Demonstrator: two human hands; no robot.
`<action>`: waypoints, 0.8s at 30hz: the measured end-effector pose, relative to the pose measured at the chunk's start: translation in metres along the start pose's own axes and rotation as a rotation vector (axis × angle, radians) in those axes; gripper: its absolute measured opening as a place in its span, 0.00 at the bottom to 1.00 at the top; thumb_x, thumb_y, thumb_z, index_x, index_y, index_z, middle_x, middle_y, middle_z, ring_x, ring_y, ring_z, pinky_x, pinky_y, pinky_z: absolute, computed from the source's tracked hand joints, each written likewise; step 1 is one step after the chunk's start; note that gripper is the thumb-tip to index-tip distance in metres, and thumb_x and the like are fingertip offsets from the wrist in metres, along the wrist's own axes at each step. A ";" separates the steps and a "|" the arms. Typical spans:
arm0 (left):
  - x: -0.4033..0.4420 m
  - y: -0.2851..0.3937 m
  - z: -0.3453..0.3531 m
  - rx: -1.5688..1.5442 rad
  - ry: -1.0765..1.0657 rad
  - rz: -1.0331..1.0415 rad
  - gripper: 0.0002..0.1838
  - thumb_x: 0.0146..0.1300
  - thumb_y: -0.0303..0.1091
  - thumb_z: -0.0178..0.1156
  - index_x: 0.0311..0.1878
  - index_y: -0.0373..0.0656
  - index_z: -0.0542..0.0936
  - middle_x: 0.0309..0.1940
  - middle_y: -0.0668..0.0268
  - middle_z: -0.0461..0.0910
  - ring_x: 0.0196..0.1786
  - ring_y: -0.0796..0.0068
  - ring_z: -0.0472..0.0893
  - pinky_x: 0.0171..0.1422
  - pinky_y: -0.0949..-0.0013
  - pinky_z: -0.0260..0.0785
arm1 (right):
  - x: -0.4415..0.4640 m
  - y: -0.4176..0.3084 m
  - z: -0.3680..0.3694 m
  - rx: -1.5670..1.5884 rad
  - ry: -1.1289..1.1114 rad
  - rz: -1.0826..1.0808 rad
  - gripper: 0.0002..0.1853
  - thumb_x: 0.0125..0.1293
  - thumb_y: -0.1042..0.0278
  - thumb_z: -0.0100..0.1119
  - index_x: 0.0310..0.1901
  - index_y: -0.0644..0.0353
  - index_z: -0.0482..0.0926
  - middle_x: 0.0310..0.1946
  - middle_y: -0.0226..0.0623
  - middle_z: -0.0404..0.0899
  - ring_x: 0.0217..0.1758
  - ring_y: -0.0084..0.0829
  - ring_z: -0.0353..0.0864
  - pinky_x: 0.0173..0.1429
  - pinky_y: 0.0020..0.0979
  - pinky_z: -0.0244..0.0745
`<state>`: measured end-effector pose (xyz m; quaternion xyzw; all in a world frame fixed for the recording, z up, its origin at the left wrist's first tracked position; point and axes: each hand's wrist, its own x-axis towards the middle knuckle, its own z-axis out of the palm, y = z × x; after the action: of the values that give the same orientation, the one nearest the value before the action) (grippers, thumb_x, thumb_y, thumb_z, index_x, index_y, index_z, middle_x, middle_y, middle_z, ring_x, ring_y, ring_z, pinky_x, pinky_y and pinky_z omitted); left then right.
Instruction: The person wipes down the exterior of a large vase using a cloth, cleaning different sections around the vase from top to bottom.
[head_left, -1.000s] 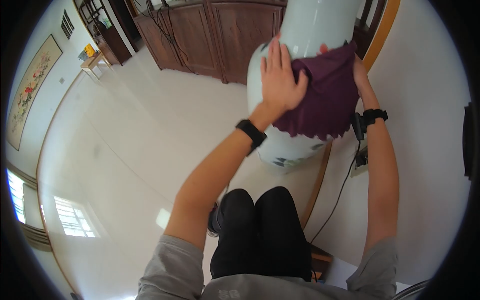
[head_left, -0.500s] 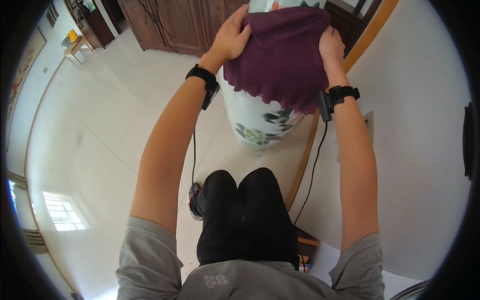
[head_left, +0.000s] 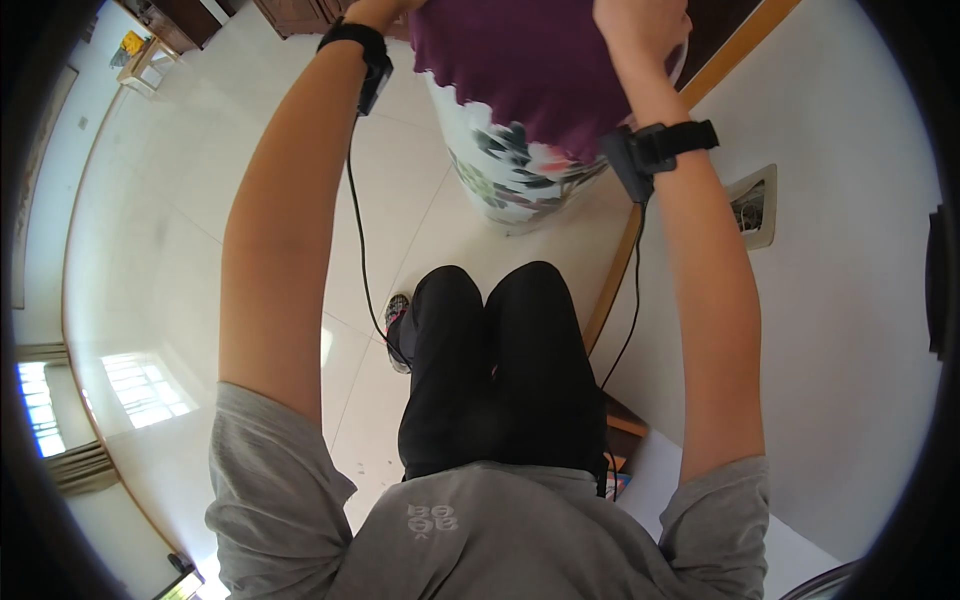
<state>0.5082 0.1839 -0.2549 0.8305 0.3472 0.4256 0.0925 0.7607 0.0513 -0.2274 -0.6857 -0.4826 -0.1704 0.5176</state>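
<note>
A purple cloth [head_left: 515, 75] with a ragged, wavy lower edge drapes over the front of a tall white porcelain vase [head_left: 455, 125] painted with dark leaves and pink and green flowers. At the cloth's upper right side, my right hand [head_left: 645, 28] is closed on it, its fingertips partly cut off by the top of the view. Only the base of my left hand [head_left: 385, 10] shows, near the cloth's upper left edge. Its fingers lie beyond the frame. The vase's mouth is also out of view.
Black wrist straps with devices [head_left: 372, 75] and trailing cables [head_left: 365, 255] are on both arms. The wall [head_left: 850, 330] with a recessed box [head_left: 762, 205] stands close on the right. A wooden cabinet [head_left: 300, 15] and small stool [head_left: 148, 65] are farther back.
The view has tilted down, so vase, cloth and hands sit higher in the picture. My left hand has moved out past the top edge; the cloth still hangs on the vase.
</note>
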 end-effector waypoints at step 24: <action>-0.056 0.193 -0.031 0.606 -0.104 -0.227 0.43 0.57 0.33 0.67 0.76 0.43 0.60 0.61 0.51 0.72 0.59 0.45 0.79 0.58 0.48 0.78 | -0.027 -0.023 -0.071 0.040 0.192 -0.282 0.32 0.58 0.70 0.64 0.67 0.44 0.75 0.68 0.49 0.68 0.71 0.57 0.68 0.74 0.55 0.63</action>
<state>0.5585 -0.0008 -0.1850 0.7968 0.5433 0.2469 -0.0944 0.7478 -0.0240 -0.2057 -0.5812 -0.5258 -0.2963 0.5458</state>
